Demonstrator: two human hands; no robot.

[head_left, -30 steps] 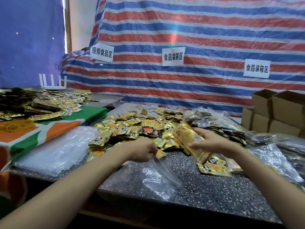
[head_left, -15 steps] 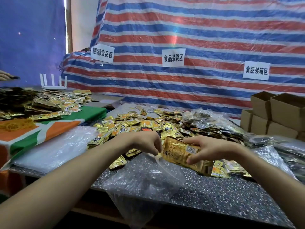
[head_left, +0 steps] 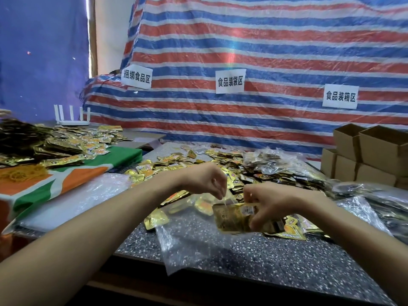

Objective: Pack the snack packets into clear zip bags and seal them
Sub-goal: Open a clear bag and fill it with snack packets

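Head view: left hand [head_left: 204, 180] raised, forearm extended, thumb and forefinger pinching mouth of clear zip bag [head_left: 187, 244]; right hand [head_left: 272, 203] clamped on stack of snack packets [head_left: 231, 217], partly inside bag, above speckled table [head_left: 276, 274].

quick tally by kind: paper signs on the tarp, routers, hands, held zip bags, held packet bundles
white paper signs: 3
white router: 1
hands: 2, left hand and right hand
clear zip bag, in left hand: 1
snack packet bundle, in right hand: 1
total: 8
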